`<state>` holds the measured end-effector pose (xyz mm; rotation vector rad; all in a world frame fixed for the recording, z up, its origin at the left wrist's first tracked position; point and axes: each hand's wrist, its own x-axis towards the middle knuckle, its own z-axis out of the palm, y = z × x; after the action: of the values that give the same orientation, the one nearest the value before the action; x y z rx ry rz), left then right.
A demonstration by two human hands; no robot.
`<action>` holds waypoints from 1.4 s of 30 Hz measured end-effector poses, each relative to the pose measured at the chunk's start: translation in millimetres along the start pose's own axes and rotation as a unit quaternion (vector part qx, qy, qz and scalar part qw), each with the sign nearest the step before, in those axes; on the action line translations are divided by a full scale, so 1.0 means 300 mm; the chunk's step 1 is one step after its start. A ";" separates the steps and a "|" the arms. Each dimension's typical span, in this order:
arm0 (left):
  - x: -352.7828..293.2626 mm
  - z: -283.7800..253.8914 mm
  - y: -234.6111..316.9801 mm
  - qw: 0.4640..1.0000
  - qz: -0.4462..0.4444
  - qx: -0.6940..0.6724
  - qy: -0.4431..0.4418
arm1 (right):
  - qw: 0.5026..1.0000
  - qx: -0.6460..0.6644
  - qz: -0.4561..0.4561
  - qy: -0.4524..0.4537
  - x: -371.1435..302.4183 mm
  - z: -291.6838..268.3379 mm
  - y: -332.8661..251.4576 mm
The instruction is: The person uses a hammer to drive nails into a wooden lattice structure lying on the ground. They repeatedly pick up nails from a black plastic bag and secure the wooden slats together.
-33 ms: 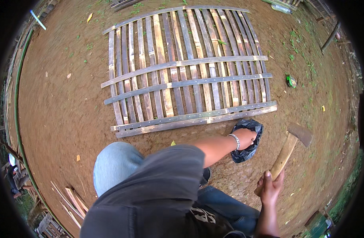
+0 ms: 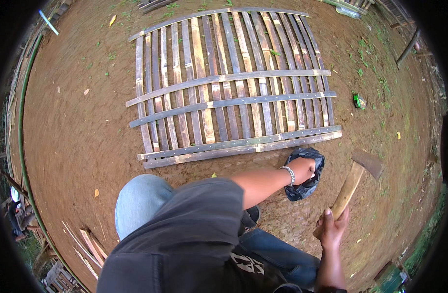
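Note:
My left hand, with a silver chain bracelet at the wrist, reaches into the mouth of a crumpled black plastic bag on the ground. Its fingers curl inward; the bag's folds partly hide them, so I cannot make out what they hold. In my right hand is a hatchet, gripped low on its wooden handle, with the metal head raised and its edge to the right. Just beyond the bag lies a panel of split-bamboo slats, flat on the soil, with nail heads along its crosspieces.
A green-and-black tape measure lies right of the panel. Loose bamboo strips rest at the lower left, near my knee in pale denim. A long green pole runs along the left edge; a plastic bottle lies at the far right.

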<state>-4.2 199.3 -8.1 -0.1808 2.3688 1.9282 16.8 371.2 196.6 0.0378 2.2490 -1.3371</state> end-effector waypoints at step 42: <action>-0.272 -0.701 -0.375 0.802 -0.129 0.217 0.542 | 0.960 -0.142 -0.010 -0.241 0.298 0.542 0.017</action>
<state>95.0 -26.0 -63.2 -1.8728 3.0119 1.1706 8.7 218.7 91.3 -0.3736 1.9920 -0.8971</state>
